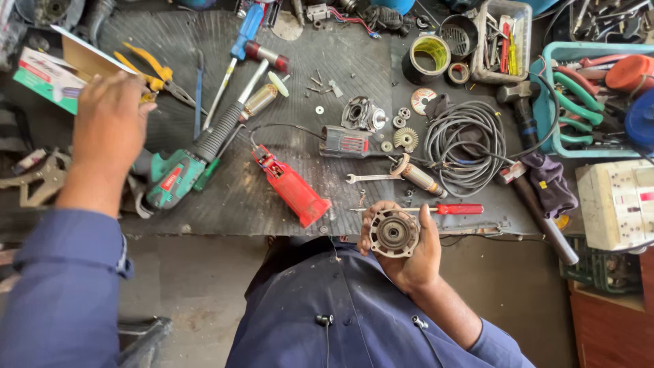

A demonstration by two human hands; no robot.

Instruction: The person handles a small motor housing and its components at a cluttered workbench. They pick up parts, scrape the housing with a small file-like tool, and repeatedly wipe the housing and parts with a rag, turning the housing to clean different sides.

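Observation:
My right hand [415, 255] is close to my chest at the bench's front edge and grips a round grey metal gear housing [394, 233], its open face turned up. My left hand [109, 126] reaches out over the left side of the black rubber mat [204, 204], palm down, fingers over the yellow-handled pliers [157, 71] and next to a small green and white cardboard box [44, 78]. Whether it grips anything I cannot tell. A green power tool body [174, 178] lies just right of that wrist. A red tool housing [291, 187] lies mid-mat.
Loose parts lie on the mat: a gear [406, 139], a spanner [368, 178], an armature [417, 176], a red-handled screwdriver [449, 209] and a coiled grey cable [466, 146]. A teal tray [579, 102] of tools and a white switch box [616, 201] stand at the right.

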